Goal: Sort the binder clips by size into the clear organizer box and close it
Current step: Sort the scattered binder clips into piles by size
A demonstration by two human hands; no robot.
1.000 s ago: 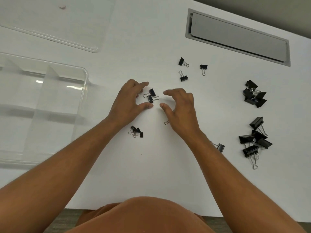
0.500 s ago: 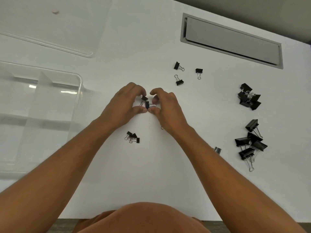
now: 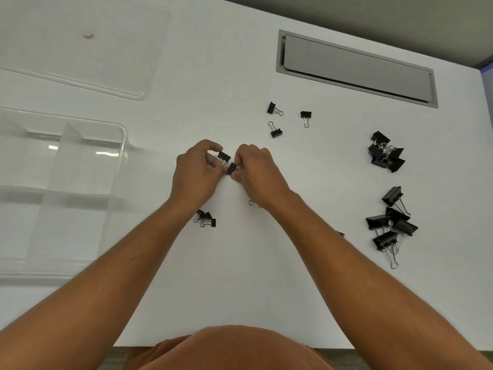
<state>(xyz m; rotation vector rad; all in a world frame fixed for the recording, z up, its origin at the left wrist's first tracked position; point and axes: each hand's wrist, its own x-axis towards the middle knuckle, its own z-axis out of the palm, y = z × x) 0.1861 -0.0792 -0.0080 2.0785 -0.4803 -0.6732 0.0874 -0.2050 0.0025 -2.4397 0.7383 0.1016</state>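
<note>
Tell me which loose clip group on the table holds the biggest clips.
The near-right pile: its clips have wider black bodies and longer wire handles than the far-right pile, the three clips beyond the hands, or the tiny cluster.

A white tabletop (image 3: 240, 276) carries a clear organizer box (image 3: 61, 193) at the left, its lid (image 3: 80, 49) lying flat beyond it. A grey cable hatch (image 3: 357, 66) sits flush at the far side. Small black binder clips (image 3: 274, 132) lie scattered mid-table; three tiny ones (image 3: 206, 218) cluster nearer, and two piles of large clips (image 3: 392, 225) lie at the right.

Small clips (image 3: 224, 157) in both hands
</note>
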